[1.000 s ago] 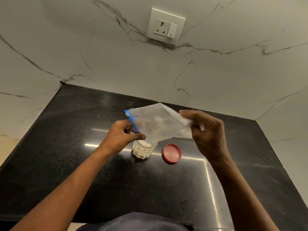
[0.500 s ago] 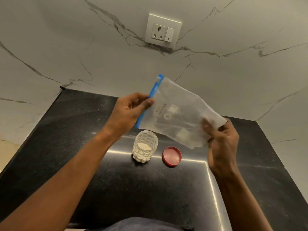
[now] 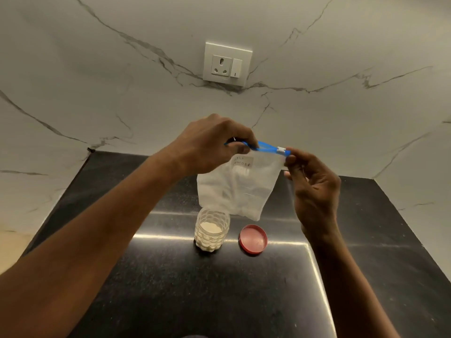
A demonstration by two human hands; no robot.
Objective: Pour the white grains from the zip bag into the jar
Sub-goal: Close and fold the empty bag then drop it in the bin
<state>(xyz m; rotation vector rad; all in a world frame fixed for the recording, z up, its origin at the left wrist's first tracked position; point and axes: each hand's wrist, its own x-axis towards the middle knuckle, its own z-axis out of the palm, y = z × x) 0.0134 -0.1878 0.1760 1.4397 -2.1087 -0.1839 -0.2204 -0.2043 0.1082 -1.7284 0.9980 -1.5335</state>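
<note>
Blue-zippered zip bag (image 3: 238,189) hangs upright above open jar (image 3: 211,231); left hand (image 3: 207,147) fingers and right hand (image 3: 312,186) fingers clamped on its top ends, red lid (image 3: 253,239) on counter (image 3: 170,289)

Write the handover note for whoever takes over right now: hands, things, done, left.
Left hand: pinching the blue zip strip at its left end.
Right hand: pinching the right end, by the white slider.
Zip bag: hangs upright, mouth up, above and behind the jar; looks nearly empty.
Jar: open on the black counter, white grains inside.
Red lid: flat, right of the jar.
Done: grains in jar.
Left: probably close the bag, lid the jar.
</note>
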